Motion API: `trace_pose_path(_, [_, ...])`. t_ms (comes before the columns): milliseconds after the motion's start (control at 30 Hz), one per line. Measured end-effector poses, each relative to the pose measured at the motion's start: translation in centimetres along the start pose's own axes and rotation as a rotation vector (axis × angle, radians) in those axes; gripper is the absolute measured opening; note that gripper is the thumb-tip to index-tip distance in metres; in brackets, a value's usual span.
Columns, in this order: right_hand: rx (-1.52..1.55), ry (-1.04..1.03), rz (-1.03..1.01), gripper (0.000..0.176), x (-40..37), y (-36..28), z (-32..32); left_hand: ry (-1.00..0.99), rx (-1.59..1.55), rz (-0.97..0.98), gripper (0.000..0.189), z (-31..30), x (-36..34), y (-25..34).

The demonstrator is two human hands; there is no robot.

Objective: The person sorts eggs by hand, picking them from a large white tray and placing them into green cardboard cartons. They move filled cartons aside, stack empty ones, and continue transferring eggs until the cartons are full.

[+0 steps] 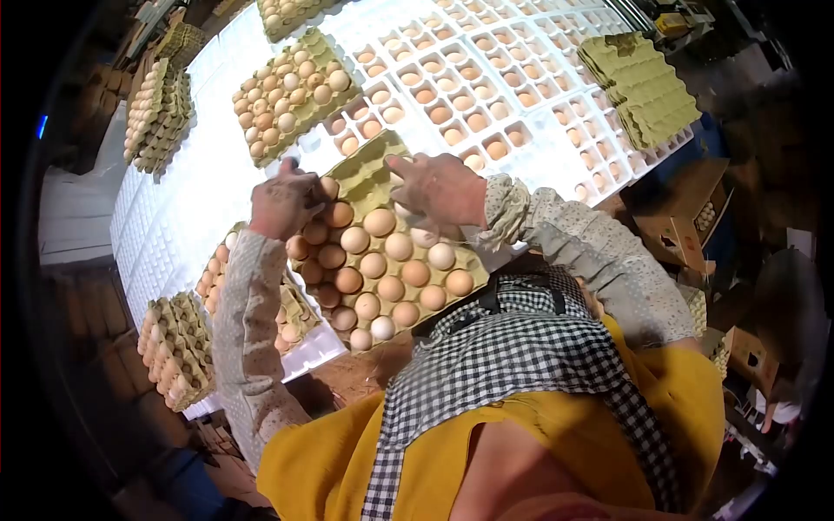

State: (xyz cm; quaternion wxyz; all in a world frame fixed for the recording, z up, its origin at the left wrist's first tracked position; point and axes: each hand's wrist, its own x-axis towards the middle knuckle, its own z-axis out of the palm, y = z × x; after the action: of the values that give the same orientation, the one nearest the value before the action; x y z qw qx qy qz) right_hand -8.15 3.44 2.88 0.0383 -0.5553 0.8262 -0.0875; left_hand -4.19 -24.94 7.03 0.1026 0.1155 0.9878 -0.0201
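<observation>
A greenish pulp tray [358, 175] full of brown and pale eggs [379, 222] lies tilted in front of my body, its far part bare of eggs. My left hand [285, 201] is at the tray's far left corner, fingers bent around an egg there. Over the far right part of the tray is my right hand [437, 187], its fingers curled on a pale egg that shows only in part. Just beyond the hands, white foam trays [476, 87] hold eggs in square cells.
Another egg tray [291, 95] sits behind my left hand. Stacked egg trays stand at the left [159, 117] and lower left [176, 352]. Empty pulp trays [638, 87] are piled at the right, near an open cardboard box [682, 213]. White foam [156, 226] covers the left side.
</observation>
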Motion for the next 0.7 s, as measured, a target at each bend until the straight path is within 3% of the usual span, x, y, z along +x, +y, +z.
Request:
trace_pose_path(100, [0.908,0.279,0.383,0.041,-5.5,2.9,-1.6,0.387,-0.34,-0.198,0.037,1.6,-2.6,0.5])
trace_pose_path(167, [1.042,0.731,0.453,0.043,-11.5,9.3,2.7,0.292,-1.229,-0.603,0.042,-0.5,-3.5,6.3])
trace_pose_path(233, [1.084,0.735,0.93,0.047,-16.0,13.7,2.5,0.46,-1.432,-0.423,0.044,3.7,-2.3,13.1])
trace_pose_path(267, [0.721,0.646,0.944,0.048,-18.3,16.9,4.1,0.53,-1.532,-0.32,0.046,5.9,-1.6,16.5])
trace_pose_path(333, [0.129,0.498,0.857,0.05,-20.1,20.5,6.2,0.272,-1.189,-0.315,0.052,2.1,3.1,24.9])
trace_pose_path(367, [0.016,0.532,0.728,0.052,-20.8,22.2,9.2,0.273,-1.076,-0.311,0.05,4.8,5.5,27.8])
trace_pose_path(433, [-0.116,0.272,0.699,0.054,-20.6,22.4,9.4,0.065,-0.85,-0.408,0.049,4.1,10.0,32.5])
trace_pose_path(467, [0.015,0.202,0.773,0.052,-20.5,22.1,8.9,0.075,-0.751,-0.443,0.05,5.8,12.1,33.9])
trace_pose_path(600, [0.451,0.51,0.763,0.045,-22.2,20.3,5.7,0.091,-0.522,-0.545,0.057,11.7,16.0,35.4])
trace_pose_path(700, [0.895,0.552,0.625,0.041,-23.4,19.4,6.2,0.235,-0.873,-0.544,0.062,13.2,14.7,35.7])
